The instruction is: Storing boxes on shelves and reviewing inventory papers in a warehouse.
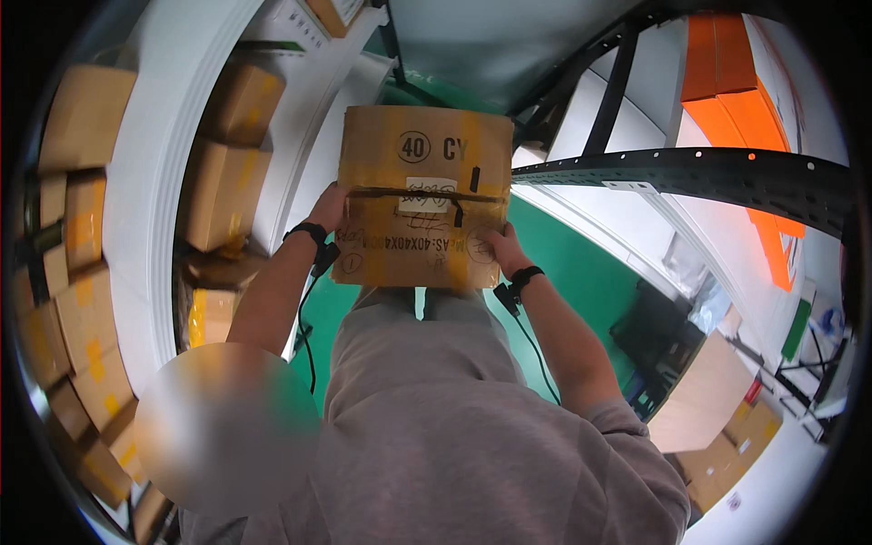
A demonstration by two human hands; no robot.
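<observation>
Held out in front of my body is a brown cardboard box, with yellowish tape strips, dark printing and a small white label across its middle seam. My left hand grips its left side, the fingers mostly hidden behind the edge. On the opposite side my right hand holds the box near its lower right corner, thumb on the face turned to me. Both wrists wear black bands with cables hanging down. Whatever supports the box from beneath, if anything, is hidden.
White shelving with stacked cardboard boxes lines the left. At right, a black perforated metal rack carries orange boxes. A green floor lies below, and a pale board stands at lower right.
</observation>
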